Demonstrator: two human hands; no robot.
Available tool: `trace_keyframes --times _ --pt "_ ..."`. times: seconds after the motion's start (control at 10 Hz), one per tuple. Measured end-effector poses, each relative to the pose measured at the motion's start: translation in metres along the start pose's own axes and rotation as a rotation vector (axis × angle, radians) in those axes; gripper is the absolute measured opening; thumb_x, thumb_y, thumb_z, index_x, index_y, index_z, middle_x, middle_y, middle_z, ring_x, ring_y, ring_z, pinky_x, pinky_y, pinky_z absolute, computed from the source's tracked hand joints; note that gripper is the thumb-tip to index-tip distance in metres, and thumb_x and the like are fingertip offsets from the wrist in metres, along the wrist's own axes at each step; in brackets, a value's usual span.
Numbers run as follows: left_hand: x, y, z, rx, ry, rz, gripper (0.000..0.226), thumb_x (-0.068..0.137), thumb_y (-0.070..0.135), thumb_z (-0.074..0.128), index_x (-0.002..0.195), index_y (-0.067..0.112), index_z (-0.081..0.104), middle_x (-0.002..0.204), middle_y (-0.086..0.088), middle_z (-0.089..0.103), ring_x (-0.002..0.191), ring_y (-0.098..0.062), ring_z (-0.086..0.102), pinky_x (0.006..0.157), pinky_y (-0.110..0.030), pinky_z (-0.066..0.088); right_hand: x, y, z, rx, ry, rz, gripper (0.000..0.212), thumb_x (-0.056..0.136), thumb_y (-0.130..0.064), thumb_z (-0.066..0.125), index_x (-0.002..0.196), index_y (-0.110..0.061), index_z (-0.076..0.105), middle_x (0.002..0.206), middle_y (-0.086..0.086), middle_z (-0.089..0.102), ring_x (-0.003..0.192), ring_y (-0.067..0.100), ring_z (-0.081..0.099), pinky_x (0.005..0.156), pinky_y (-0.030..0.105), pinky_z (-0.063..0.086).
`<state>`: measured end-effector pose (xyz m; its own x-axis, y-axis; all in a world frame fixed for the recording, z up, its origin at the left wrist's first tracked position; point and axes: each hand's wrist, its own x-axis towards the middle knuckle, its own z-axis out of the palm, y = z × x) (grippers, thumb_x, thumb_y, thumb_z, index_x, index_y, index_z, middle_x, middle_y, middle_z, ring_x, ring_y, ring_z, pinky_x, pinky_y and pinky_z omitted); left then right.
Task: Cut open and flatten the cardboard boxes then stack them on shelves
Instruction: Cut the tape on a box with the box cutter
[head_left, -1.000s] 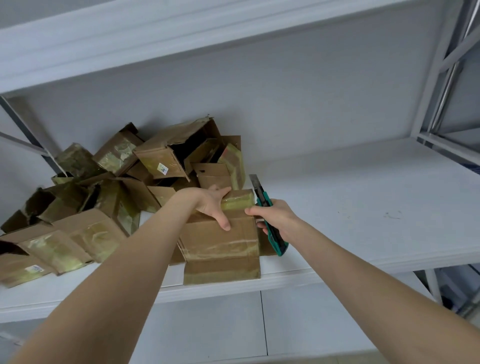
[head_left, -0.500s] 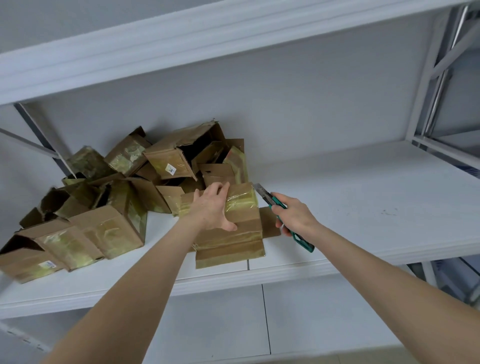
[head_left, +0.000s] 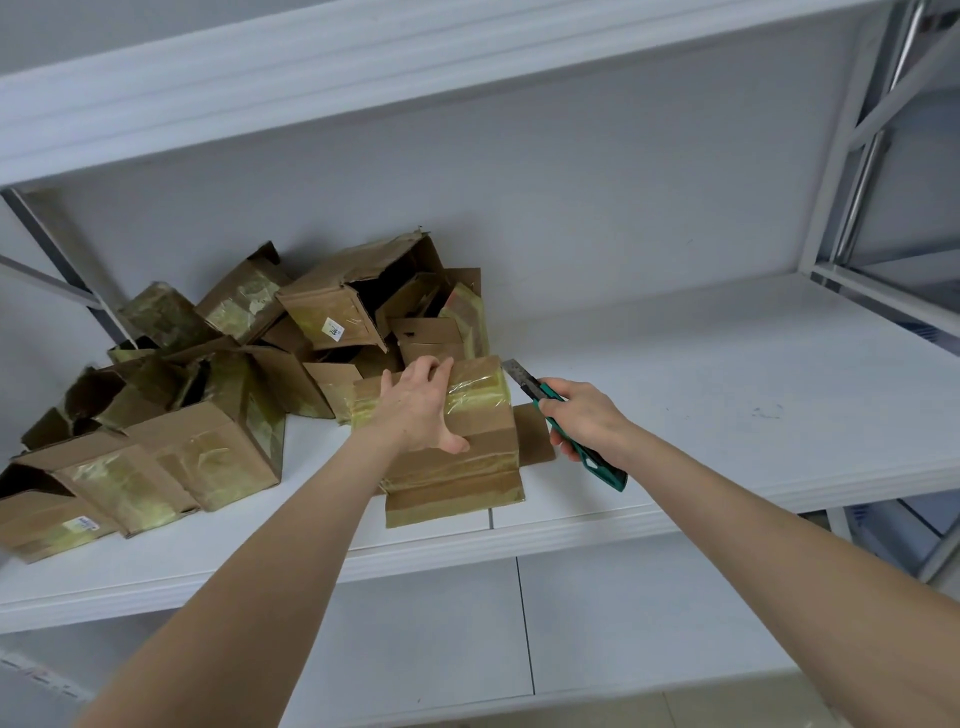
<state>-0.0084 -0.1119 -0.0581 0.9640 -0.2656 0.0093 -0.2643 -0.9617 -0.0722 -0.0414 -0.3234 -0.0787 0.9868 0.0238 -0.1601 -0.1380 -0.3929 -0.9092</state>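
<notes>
Your left hand (head_left: 421, 410) presses straight fingers on the taped cardboard box (head_left: 457, 478) at the shelf (head_left: 727, 405) front; your right hand (head_left: 587, 421) grips the utility knife (head_left: 535, 389), blade just right of the box's far corner.

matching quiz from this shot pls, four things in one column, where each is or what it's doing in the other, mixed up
1 left hand
2 right hand
3 knife blade
4 box pile

A heaped on the shelf's left
B grips the green knife handle
C presses on the taped box
D extended, beside that box's far corner

Pairs: 1-C, 2-B, 3-D, 4-A
</notes>
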Motion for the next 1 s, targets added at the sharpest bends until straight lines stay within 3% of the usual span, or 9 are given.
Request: trace_keyframes --times 0.4,0.9,1.0 --pt "0.000 0.000 0.001 0.009 0.003 0.002 0.114 0.072 0.058 0.074 0.154 0.015 0.007 0.153 -0.009 0.018 0.143 -0.030 0.020 0.118 -0.056 0.009 -0.006 0.001 -0.005 -0.047 -0.009 -0.008 0.034 0.101 -0.017 0.043 0.132 -0.028 0.053 0.067 0.011 0.060 0.051 0.020 0.052 0.052 0.030 0.047" --pt "-0.004 0.001 0.001 0.013 0.018 0.003 0.115 0.072 0.057 0.075 0.154 0.014 0.008 0.153 -0.009 0.018 0.144 -0.030 0.018 0.118 -0.056 0.008 -0.008 0.000 -0.004 -0.261 0.055 -0.045 0.035 0.102 -0.027 0.040 0.135 -0.034 0.049 0.071 0.007 0.068 0.059 0.019 0.065 0.069 0.037 0.059" --pt "-0.004 0.002 0.002 0.014 0.027 0.004 0.115 0.071 0.057 0.075 0.154 0.014 0.008 0.153 -0.010 0.018 0.144 -0.030 0.019 0.118 -0.056 0.008 -0.012 0.000 -0.005 -0.350 0.067 -0.069 0.030 0.102 -0.029 0.037 0.127 -0.036 0.053 0.070 0.004 0.069 0.063 0.020 0.069 0.074 0.039 0.060"
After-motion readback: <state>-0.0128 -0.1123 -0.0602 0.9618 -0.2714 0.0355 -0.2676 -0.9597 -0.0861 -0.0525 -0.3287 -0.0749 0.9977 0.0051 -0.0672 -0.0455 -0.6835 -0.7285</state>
